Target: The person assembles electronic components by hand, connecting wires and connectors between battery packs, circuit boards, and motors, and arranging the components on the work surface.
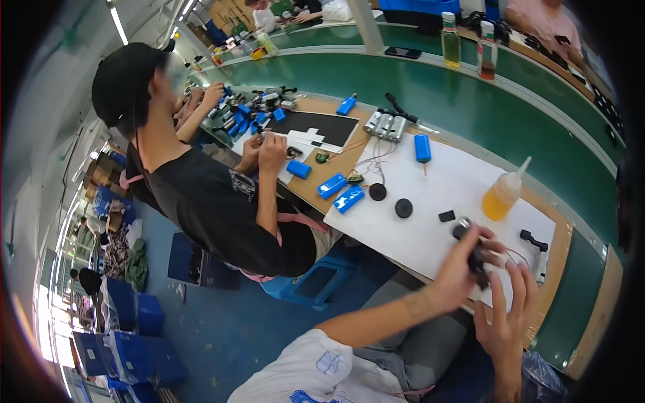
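Right now, the fingers of your left hand (462,267) are pinching a black cylindrical part (478,259) on the near side of the squeeze bottle (501,199), while those of your right hand (507,319) are spread close to it, though blur hides whether they touch. Left of that bottle, on the white sheet (457,178), lie a small black square (447,216), two black discs (403,208) and a blue pack (422,148).

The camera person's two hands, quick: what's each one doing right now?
Left hand: closed, holding a black part, blurry.
Right hand: open, fingers apart close by; can't tell if it touches.
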The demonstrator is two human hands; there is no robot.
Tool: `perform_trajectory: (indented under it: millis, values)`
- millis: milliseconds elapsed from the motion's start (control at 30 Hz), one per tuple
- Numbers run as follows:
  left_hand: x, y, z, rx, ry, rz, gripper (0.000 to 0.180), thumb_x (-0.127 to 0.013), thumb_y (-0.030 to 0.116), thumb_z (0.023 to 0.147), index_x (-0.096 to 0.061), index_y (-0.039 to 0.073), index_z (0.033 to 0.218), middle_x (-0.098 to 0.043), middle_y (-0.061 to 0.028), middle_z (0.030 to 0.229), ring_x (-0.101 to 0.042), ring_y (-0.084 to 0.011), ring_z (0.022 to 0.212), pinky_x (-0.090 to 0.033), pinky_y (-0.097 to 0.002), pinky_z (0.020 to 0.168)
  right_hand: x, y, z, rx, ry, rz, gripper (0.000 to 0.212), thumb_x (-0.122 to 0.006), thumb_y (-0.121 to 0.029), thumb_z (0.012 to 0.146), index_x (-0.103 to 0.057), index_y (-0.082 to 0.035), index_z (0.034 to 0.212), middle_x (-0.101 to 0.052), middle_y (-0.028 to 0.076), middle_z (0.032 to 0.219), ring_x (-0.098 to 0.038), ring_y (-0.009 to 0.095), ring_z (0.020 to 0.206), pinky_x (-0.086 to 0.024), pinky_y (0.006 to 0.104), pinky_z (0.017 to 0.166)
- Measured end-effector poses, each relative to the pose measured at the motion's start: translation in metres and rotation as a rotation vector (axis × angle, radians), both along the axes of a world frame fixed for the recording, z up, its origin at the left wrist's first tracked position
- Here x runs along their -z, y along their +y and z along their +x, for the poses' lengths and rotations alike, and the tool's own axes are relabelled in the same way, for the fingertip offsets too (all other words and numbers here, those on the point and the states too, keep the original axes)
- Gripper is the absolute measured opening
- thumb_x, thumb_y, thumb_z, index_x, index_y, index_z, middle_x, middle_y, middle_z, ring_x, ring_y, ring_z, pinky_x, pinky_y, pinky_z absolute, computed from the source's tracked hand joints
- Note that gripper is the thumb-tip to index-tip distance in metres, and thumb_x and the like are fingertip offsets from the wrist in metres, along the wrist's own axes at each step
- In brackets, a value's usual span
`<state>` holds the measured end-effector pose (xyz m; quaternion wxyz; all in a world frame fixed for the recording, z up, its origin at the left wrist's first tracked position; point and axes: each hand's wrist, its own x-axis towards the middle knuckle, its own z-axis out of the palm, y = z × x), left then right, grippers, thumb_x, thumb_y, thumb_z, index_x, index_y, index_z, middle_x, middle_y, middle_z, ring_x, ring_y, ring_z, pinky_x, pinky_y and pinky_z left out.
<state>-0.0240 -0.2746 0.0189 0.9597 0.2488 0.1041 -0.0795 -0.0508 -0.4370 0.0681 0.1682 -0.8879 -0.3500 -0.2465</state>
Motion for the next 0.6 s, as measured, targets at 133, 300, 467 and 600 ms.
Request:
perform_trajectory:
  millis: [133, 300, 467, 600]
  values:
    - [-0.063, 0.132, 0.032, -0.487, -0.125, 0.903, 0.044, -0.052, 0.050, 0.108, -0.064, 0.009, 0.101, -0.053, 0.0028, 0.069, -0.046, -0.0051, 0.048, -0.035, -0.0227, 0.041, 0.019, -0.029, 0.001, -0.137, -0.082, 0.101, 0.037, -0.065, 0.001, 0.083, -0.063, -0.002, 0.119, -0.061, 0.022, 0.120, -0.059, 0.046, 0.111, -0.052, 0.0575, 0.090]
    - [-0.125, 0.300, 0.062, -0.800, -0.110, 1.660, 0.023, -0.062, 0.022, 0.102, -0.061, 0.004, 0.116, -0.067, -0.0089, 0.091, -0.065, -0.0228, 0.080, -0.050, -0.0330, 0.068, 0.038, -0.032, 0.011, -0.113, 0.000, 0.130, 0.040, -0.065, 0.009, 0.079, -0.064, 0.001, 0.117, -0.061, 0.020, 0.112, -0.059, 0.043, 0.104, -0.052, 0.0549, 0.086]
    - [-0.120, 0.395, 0.102, -1.086, 0.329, 2.255, 0.048, -0.061, 0.002, 0.085, -0.054, 0.012, 0.131, -0.060, -0.0223, 0.122, -0.063, -0.0457, 0.110, -0.053, -0.0528, 0.091, 0.042, -0.019, 0.014, -0.166, 0.027, 0.161, 0.043, -0.066, 0.011, 0.073, -0.064, 0.002, 0.115, -0.060, 0.020, 0.108, -0.059, 0.042, 0.098, -0.050, 0.0532, 0.082]
    - [-0.077, 0.423, 0.099, -1.049, 0.460, 2.335, 0.051, -0.066, 0.005, 0.081, -0.058, 0.020, 0.129, -0.056, -0.0197, 0.124, -0.060, -0.0450, 0.115, -0.051, -0.0555, 0.092, 0.049, -0.015, 0.015, -0.216, 0.059, 0.165, 0.045, -0.067, 0.011, 0.068, -0.066, 0.001, 0.112, -0.060, 0.019, 0.103, -0.058, 0.040, 0.093, -0.050, 0.0508, 0.077]
